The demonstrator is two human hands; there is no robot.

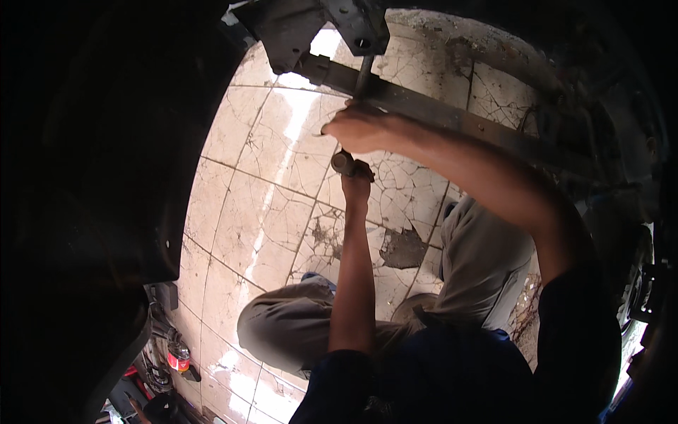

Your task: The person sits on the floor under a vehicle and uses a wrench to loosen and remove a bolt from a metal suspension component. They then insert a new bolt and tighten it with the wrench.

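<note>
Dark panel (152, 240); left hand (357, 189) and right hand (359, 129) clasp metal tool (343, 164); bottle (179, 358), contents unclear.

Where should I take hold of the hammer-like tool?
Grip the hammer-like tool probably just below its round head, from the near side: the left hand closes there, the head projects past it, and the right hand crowds the far side.

cream floor tiles (233, 134) with dark cracks, grey-brown trousers (286, 328), dark blue shirt (452, 374), dull brown tool (343, 164), red bottle label (178, 362)
</note>
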